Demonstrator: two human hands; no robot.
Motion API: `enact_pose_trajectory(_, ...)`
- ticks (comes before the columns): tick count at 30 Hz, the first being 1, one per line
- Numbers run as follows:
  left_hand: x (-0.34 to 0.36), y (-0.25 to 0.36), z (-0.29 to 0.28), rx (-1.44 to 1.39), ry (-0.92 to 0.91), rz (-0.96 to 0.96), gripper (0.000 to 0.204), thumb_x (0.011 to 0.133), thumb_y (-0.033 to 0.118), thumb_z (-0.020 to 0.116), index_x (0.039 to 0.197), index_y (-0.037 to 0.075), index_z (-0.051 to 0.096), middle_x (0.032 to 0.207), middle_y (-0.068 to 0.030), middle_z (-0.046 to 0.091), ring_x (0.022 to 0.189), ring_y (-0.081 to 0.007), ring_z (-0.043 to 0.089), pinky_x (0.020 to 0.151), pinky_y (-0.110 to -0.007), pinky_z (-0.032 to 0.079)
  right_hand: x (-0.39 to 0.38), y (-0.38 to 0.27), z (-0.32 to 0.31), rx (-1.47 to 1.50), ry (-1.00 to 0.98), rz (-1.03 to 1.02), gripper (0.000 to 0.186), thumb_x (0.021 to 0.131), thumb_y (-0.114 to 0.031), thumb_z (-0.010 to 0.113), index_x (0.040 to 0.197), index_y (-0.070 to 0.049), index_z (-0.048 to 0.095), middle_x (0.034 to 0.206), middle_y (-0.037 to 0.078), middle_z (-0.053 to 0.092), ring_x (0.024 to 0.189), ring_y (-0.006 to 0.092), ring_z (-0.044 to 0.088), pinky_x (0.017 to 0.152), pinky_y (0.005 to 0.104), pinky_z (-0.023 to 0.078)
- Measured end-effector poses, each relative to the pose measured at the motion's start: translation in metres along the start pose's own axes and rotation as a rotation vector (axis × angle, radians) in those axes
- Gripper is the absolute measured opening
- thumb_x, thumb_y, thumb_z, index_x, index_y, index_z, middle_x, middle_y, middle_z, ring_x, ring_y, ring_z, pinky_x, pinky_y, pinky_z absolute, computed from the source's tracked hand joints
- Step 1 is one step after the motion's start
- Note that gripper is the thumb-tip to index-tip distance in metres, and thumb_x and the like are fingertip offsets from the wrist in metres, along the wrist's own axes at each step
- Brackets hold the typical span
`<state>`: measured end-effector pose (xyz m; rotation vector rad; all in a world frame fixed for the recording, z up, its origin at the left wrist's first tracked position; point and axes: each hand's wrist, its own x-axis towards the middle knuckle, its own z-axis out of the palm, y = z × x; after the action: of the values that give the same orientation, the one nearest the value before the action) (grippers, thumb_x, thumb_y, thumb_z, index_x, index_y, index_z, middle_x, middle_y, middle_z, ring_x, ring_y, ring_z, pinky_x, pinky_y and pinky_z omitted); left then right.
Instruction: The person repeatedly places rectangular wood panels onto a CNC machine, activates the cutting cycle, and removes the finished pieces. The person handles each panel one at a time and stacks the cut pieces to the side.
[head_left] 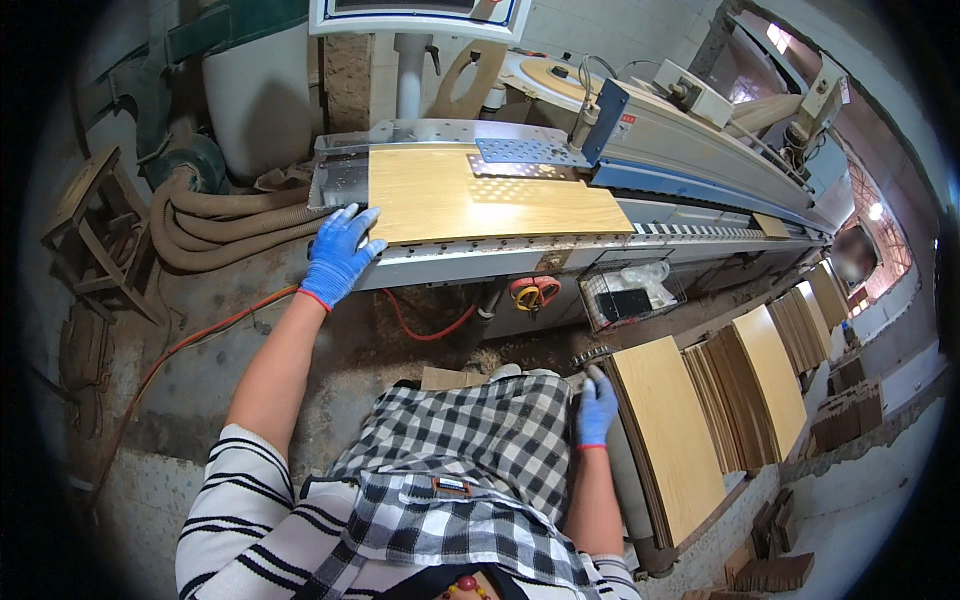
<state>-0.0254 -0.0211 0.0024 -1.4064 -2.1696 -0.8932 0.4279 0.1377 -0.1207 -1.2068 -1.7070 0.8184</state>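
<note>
Touching the near left corner of the pale wood-grain board (430,195), which lies on the long machine's bed (450,262) at twelve o'clock, the person's blue-gloved left hand (342,255) sits at ten o'clock in my view, open with thumb and fingers spread. At between four and five o'clock I see the gloved right hand (597,408) just beside a stack of similar boards (670,435), though I cannot tell whether it is open or closed. A blue perforated plate (520,151) reaches over the board's far side at one o'clock.
</note>
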Motion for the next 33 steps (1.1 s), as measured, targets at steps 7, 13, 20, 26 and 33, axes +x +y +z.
enact_pose_trajectory(7, 0.0, 0.013, 0.006, 0.115, 0.117, 0.241, 0.038, 0.084, 0.032, 0.062, 0.115, 0.01, 0.063, 0.089, -0.0103, 0.066, 0.079, -0.027, 0.062, 0.075, -0.04, 0.049, 0.082, 0.023, -0.029, -0.979, -0.095, -0.494, 0.049, 0.079, -0.006, 0.058, 0.127, -0.012, 0.054, 0.126, 0.011, 0.056, 0.113, 0.0311, 0.052, 0.094, 0.0433, 0.042)
enact_pose_trajectory(13, 0.001, 0.017, 0.007, 0.157, 0.118, 0.21, 0.035, 0.082, 0.032, 0.063, 0.11, 0.01, 0.065, 0.085, -0.0084, 0.066, 0.075, -0.0262, 0.062, 0.073, -0.039, 0.048, 0.088, 0.063, -0.035, -1.044, -0.248, -0.473, 0.047, 0.077, -0.006, 0.055, 0.123, -0.013, 0.056, 0.12, 0.009, 0.058, 0.108, 0.0298, 0.053, 0.09, 0.0406, 0.044)
enact_pose_trajectory(20, -0.002, 0.017, 0.006, 0.138, 0.146, 0.188, 0.034, 0.083, 0.033, 0.064, 0.108, 0.011, 0.066, 0.083, -0.0086, 0.066, 0.075, -0.0266, 0.062, 0.072, -0.04, 0.048, 0.014, 0.03, -0.034, -0.925, -0.092, -0.523, 0.041, 0.079, -0.007, 0.056, 0.119, -0.009, 0.056, 0.111, 0.012, 0.061, 0.103, 0.0313, 0.055, 0.089, 0.0413, 0.045)
enact_pose_trajectory(26, 0.001, 0.019, 0.007, 0.13, 0.161, 0.211, 0.033, 0.083, 0.032, 0.064, 0.107, 0.011, 0.066, 0.084, -0.0086, 0.066, 0.077, -0.0266, 0.062, 0.073, -0.04, 0.048, -0.09, 0.063, -0.064, 0.242, 0.145, 0.416, 0.031, 0.092, -0.029, 0.059, 0.107, -0.003, 0.065, 0.086, 0.01, 0.068, 0.07, 0.0229, 0.064, 0.064, 0.0315, 0.052)
enact_pose_trajectory(33, 0.0, 0.018, 0.005, 0.119, 0.146, 0.193, 0.031, 0.082, 0.03, 0.065, 0.106, 0.01, 0.065, 0.089, -0.0084, 0.067, 0.077, -0.0261, 0.062, 0.073, -0.04, 0.048, -0.119, 0.134, -0.168, 1.013, 0.807, 0.794, 0.069, 0.082, -0.056, 0.065, 0.119, 0.001, 0.053, 0.118, 0.015, 0.059, 0.104, 0.0258, 0.057, 0.084, 0.0353, 0.054)
